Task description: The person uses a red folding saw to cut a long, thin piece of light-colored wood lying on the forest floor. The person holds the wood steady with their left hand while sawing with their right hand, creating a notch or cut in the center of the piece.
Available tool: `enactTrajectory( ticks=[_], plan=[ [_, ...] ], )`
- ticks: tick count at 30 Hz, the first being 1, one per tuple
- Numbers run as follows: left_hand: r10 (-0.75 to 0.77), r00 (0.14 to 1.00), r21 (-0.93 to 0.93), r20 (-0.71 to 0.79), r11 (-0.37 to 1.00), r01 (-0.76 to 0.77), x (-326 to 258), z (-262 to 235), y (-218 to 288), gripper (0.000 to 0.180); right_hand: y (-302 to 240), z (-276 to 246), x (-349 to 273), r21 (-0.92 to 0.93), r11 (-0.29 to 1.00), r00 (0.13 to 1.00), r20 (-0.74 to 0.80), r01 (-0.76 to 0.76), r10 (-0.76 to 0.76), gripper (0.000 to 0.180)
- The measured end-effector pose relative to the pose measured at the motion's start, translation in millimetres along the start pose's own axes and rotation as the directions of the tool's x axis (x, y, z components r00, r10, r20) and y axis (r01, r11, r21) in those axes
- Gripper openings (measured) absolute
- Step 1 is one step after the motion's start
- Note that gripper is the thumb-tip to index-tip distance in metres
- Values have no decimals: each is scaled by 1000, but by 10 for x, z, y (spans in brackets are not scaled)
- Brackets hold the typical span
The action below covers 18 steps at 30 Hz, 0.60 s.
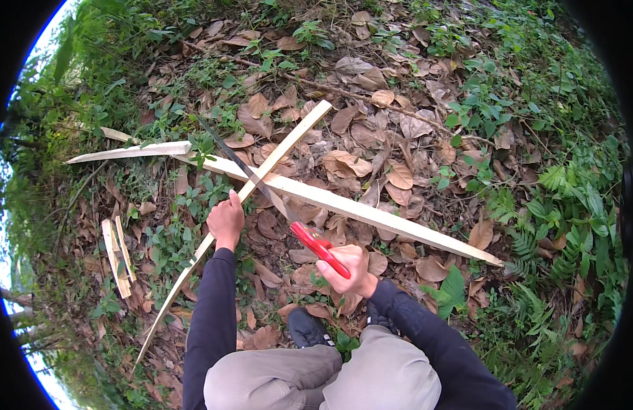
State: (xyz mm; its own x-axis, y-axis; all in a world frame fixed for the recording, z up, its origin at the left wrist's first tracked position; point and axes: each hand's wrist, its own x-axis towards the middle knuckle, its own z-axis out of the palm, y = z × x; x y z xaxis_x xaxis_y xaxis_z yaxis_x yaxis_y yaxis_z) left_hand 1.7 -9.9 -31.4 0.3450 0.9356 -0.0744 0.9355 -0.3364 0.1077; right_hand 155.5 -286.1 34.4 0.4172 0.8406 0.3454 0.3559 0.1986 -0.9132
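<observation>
A: Left hand [225, 220] status?
B: Clamped around a long pale split-wood slat [251, 186], flat and rough-edged, which is run diagonally through the fist from above right to below left.
A: Right hand [352, 268]?
B: Closed on the red plastic handle of a long dark-bladed machete [256, 177]; blade is laid across the slat just above the left hand.
A: Underneath?
B: A second, wider pale plank [371, 214] is crossed beneath, on dry brown leaves [344, 162].
</observation>
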Motion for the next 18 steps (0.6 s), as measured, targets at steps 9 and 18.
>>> enactTrajectory(
  ticks=[9,18],
  plan=[
    [-24,999,20,32,1000,23,8,52,46,67,472,546,413,55,997,999,20,-49,48,25],
    [-20,999,10,50,1000,20,12,1,55,68,440,541,439,46,997,998,8,-57,56,23]
  ],
)
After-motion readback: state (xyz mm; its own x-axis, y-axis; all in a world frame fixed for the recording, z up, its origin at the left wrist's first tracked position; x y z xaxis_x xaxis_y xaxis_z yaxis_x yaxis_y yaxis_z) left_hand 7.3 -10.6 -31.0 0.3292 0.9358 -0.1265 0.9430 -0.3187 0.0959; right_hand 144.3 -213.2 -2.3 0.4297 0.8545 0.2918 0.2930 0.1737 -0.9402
